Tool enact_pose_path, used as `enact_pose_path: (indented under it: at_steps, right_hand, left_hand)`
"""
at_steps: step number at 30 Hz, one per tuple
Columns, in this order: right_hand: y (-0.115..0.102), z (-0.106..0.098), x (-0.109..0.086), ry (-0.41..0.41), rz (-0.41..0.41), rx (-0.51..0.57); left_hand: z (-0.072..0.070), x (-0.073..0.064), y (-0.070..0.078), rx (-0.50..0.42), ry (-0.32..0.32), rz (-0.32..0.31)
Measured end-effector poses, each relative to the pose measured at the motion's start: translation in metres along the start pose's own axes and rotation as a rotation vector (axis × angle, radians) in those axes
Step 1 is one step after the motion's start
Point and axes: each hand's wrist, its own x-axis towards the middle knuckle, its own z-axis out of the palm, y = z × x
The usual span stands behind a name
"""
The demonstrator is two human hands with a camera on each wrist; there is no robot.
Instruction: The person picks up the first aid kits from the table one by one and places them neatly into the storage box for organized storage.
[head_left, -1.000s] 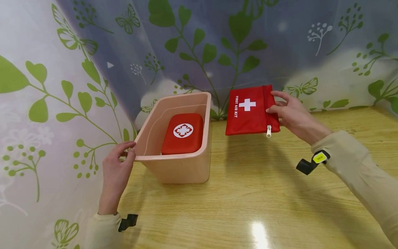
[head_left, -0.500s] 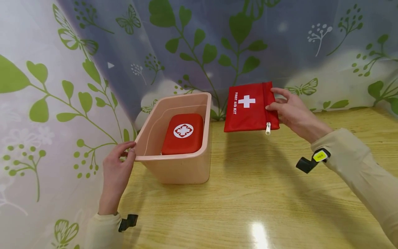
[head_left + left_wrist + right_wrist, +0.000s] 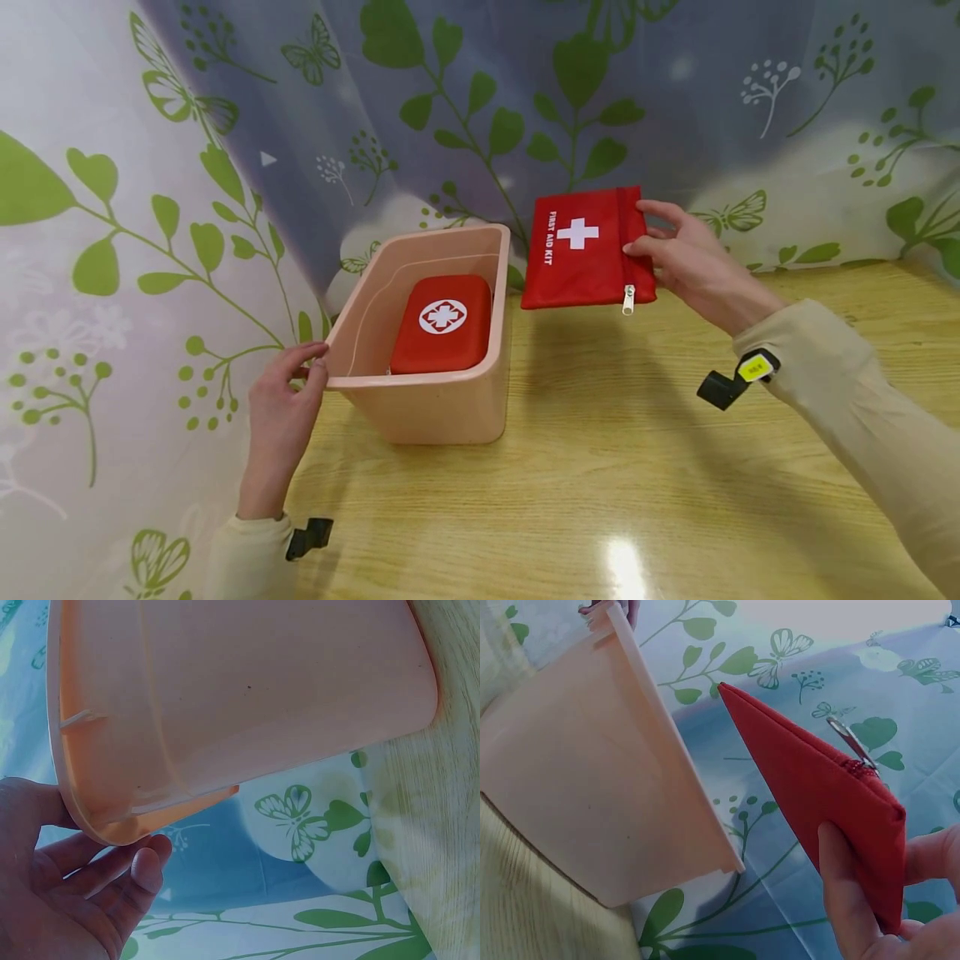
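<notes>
My right hand [image 3: 693, 262] pinches the zipper end of a flat red first aid pouch [image 3: 588, 267], thumb on top and fingers beneath. The pouch, marked with a white cross, hangs in the air just right of a pink plastic bin [image 3: 442, 408]; its zipper pull [image 3: 847, 739] shows in the right wrist view. My left hand [image 3: 285, 417] grips the bin's near left corner, and in the left wrist view its fingers [image 3: 148, 870] curl under the rim [image 3: 71, 799]. A red hard case [image 3: 450, 350] with a white round cross emblem sits inside the bin.
The bin stands on a light wood-grain tabletop [image 3: 570, 492]. A curtain [image 3: 675, 108] printed with green leaves and butterflies hangs behind it, and another patterned sheet [image 3: 135, 333] runs along the left side.
My right hand has carried the pouch up a little and leftward, closer to the bin's right rim. The left hand, the bin and the hard case stay put.
</notes>
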Motion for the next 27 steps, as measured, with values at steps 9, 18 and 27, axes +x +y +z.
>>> enact_pose_path:
  at_steps: [9, 18, 27]
  right_hand:
    - [-0.003, 0.016, 0.005, -0.001, -0.023, -0.016]
    - [-0.003, 0.033, 0.010, -0.023, -0.027, -0.044]
    - [-0.002, 0.046, 0.016, -0.032, -0.034, -0.031]
  left_hand:
    - [-0.001, 0.001, 0.000, 0.001, 0.001, 0.004]
    - [0.000, 0.000, -0.001, 0.010, 0.007, 0.001]
    - [0.001, 0.000, -0.001, 0.001, 0.003, -0.006]
